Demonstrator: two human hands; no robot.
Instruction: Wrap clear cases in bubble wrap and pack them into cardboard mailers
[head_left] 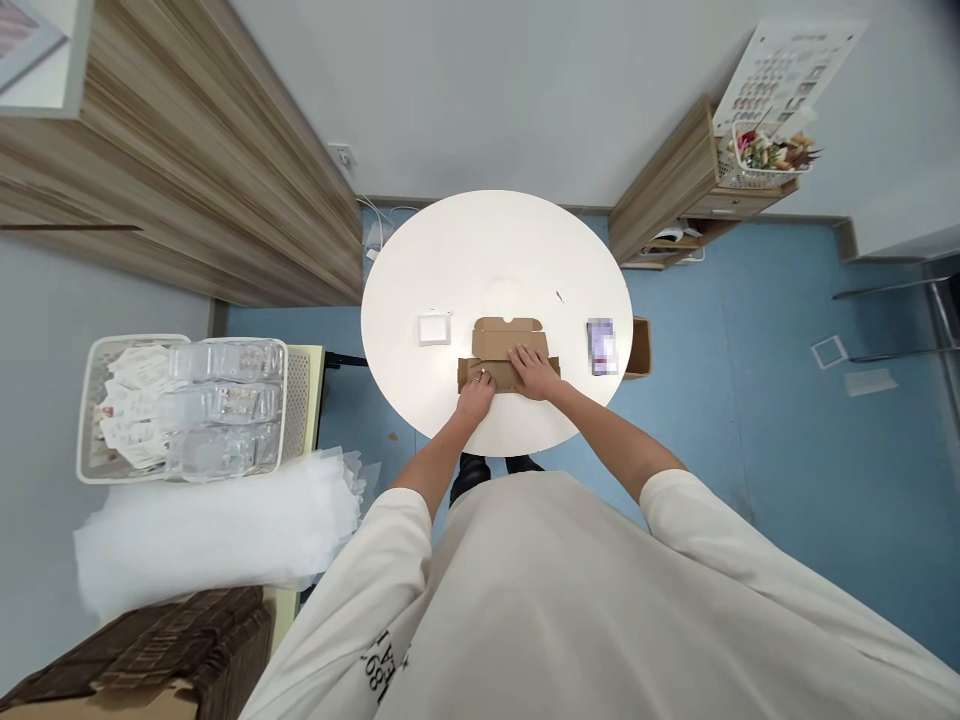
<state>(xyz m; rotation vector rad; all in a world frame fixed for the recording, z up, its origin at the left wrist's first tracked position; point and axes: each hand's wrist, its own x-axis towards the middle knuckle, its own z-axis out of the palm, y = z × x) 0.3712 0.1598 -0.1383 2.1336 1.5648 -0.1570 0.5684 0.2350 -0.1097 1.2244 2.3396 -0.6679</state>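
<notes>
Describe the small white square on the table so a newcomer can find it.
Start at the white table. Just left of the brown cardboard lies a small square. It's white, unlike the cardboard or the purple item at far right.

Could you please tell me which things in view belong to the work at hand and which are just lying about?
In use, it seems:
cardboard, under the left hand and right hand
white table, beneath it

Apparently just lying about:
small white item, left
purplish item, right
white sheet on the floor
</notes>
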